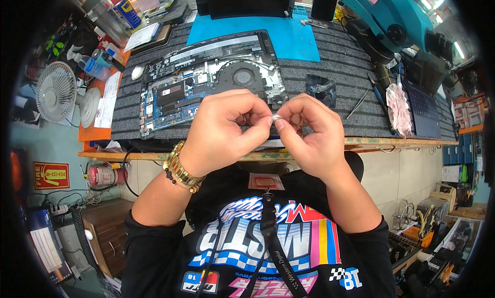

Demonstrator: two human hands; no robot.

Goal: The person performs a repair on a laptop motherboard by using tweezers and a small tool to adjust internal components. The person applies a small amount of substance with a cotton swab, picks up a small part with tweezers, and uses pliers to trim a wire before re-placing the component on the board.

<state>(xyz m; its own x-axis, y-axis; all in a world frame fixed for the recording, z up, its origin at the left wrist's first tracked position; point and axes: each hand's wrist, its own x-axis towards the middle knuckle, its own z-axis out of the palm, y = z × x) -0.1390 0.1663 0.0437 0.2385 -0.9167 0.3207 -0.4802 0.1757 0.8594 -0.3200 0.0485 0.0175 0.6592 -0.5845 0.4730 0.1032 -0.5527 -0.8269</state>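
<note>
Both hands meet just above the counter's near edge, thumbs and forefingers pressed together on a tiny clear scrap (276,116) held between them. Left hand (223,125), with a gold watch (181,170) and a dark bead bracelet at the wrist, pinches the scrap's left end; right hand (309,133) pinches its right end, fingertips almost touching. What the scrap is cannot be told: it is small, pale and shiny, perhaps a bit of film or tape. It sits in the air between the two grips, touching nothing else.

Just behind the hands lies an opened laptop (206,84), its bottom cover off, with the round fan (242,76), a black plate over the board and blue circuit board all bare. That suggests the teardown is well along, while the work on the scrap looks unfinished, since it is in the fingers and not yet placed anywhere.

The laptop rests on a grey ribbed mat (335,71) over the counter (402,141), with a blue mat (289,35) farther back. Right of the hands are a dark square part (320,89), tweezers (359,103), a pink crumpled bag (398,107) and a closed dark-blue laptop (428,110). A teal microscope (397,20) stands at the far right, a white mouse (137,72) and a small fan (55,91) to the left.
</note>
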